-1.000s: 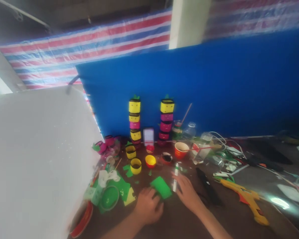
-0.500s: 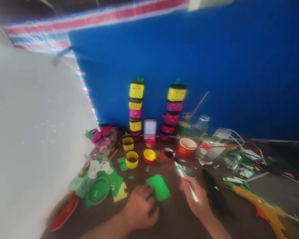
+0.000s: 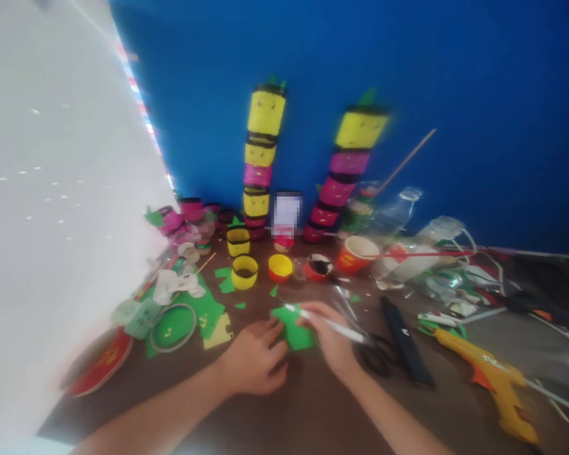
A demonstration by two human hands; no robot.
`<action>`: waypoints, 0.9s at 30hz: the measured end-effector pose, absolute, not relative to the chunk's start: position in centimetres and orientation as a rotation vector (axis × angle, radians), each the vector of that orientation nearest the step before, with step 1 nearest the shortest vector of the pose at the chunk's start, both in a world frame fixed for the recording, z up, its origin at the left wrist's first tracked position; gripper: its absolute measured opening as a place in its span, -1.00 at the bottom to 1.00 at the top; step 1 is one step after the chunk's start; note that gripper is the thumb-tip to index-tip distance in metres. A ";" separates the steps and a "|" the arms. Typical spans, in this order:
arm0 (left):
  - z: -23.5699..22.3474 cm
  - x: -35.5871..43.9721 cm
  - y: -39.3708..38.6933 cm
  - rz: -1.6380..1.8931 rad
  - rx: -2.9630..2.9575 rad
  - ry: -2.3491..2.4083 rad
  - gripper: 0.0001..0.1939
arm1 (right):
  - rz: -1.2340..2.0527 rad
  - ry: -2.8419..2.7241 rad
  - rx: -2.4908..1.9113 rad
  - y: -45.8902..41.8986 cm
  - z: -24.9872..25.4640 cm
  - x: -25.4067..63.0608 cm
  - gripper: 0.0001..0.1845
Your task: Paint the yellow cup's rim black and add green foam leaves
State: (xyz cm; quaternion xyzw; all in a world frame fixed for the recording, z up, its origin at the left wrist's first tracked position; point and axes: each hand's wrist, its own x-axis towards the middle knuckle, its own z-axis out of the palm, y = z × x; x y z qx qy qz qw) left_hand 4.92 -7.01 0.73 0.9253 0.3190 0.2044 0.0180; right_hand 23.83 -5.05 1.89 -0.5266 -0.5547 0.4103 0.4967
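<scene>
A small piece of green paper lies on the brown table in front of me. My left hand rests at its left edge, fingers apart and slightly bent, their tips touching the paper. Between the fingers of my right hand is a slim white pen, slanted with its tip over the paper's upper part. Whether the tip touches is too blurred to tell. Black-handled scissors lie just right of that hand, partly hidden by it and the pen.
Yellow rings, a red-and-yellow cup and a paper cup stand behind. Two decorated towers lean near the blue wall. Right are a black bar and yellow glue gun; left, a red bowl.
My right hand has brought the pen left, over the green paper, uncovering the scissors. My left hand has shifted slightly to the paper's edge. The view has tilted down.
</scene>
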 end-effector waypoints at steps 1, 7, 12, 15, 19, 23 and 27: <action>0.8 4.9 -7.0 0.627 2.870 0.988 -0.76 | 0.967 -1.361 -1.263 -5.1 1.8 23.7 -0.82; 0.6 5.0 -7.1 0.656 2.849 0.974 -0.84 | 0.754 -1.568 -1.213 -5.5 1.6 24.4 -0.91; 0.5 5.1 -7.2 0.595 2.821 0.970 -0.86 | 0.796 -1.520 -1.258 -5.5 1.7 24.8 -0.90; 0.6 5.1 -7.1 0.595 2.813 0.961 -0.87 | 0.872 -1.514 -1.270 -5.5 1.8 25.1 -0.90; 0.6 4.9 -6.9 0.632 2.828 0.924 -0.84 | 0.882 -1.568 -1.299 -5.3 1.6 25.5 -0.83; 0.4 4.6 -6.6 0.634 2.810 0.866 -0.82 | 0.862 -1.538 -1.412 -5.4 1.8 25.0 -0.62; 0.6 4.3 -6.4 0.654 2.744 0.851 -0.82 | 0.783 -1.682 -1.419 -5.4 2.3 24.3 -0.53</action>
